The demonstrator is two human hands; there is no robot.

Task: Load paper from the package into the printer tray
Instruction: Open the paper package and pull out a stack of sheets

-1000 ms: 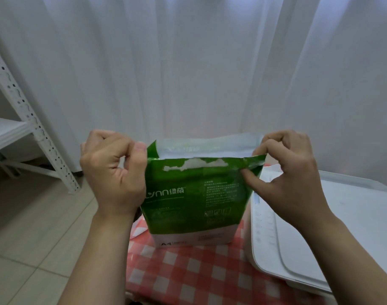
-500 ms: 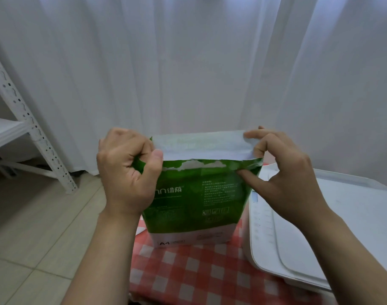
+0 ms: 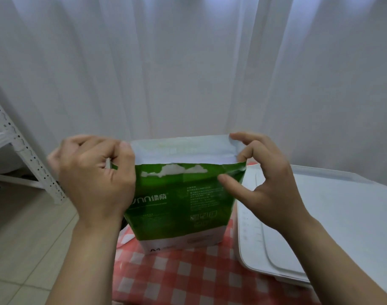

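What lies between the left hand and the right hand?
The opened top of the green A4 paper package, held by the left hand and right hand, as the head view shows.

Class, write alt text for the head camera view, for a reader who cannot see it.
A person's left hand and right hand grip the torn-open top of a green A4 paper package standing upright on a red-and-white checked tablecloth. A white printer sits just to its right, with a white curtain behind.
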